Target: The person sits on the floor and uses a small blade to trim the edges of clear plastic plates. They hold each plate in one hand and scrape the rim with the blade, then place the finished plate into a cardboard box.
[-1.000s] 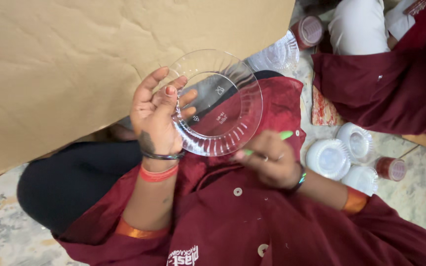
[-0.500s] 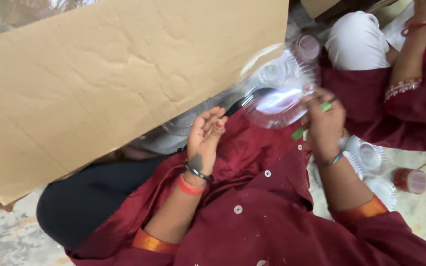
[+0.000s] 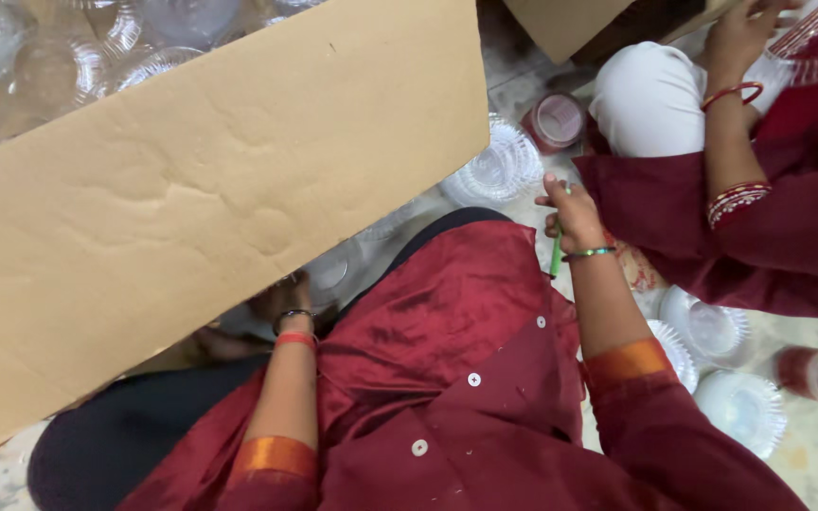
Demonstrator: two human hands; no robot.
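Right hand (image 3: 575,216) is closed around a green pen (image 3: 557,254), fingers wrapped on its upper end so the shaft hangs down past the wrist; it sits just beside a stack of clear plastic plates (image 3: 496,170) on the floor, not touching it as far as the view shows. Left hand (image 3: 281,301) reaches in under the edge of the big cardboard flap (image 3: 210,218); its fingers are hidden there, so whether they are spread or gripping cannot be told. Something clear and round sits just beside that hand under the flap, probably another plate, but contact is unclear. No plate is in either hand as seen. Progress read: pen is up but idle, so the marking step looks paused between pieces. More clear plates lie on the floor to the right (image 3: 712,331), plus a further one lower down (image 3: 743,409), and more clear ware shows inside the box at top left (image 3: 97,47); which are finished and which are left cannot be told. Two red-lidded jars (image 3: 556,121) (image 3: 816,374) stand near. A second person's hand (image 3: 740,38) works at top right, separate.
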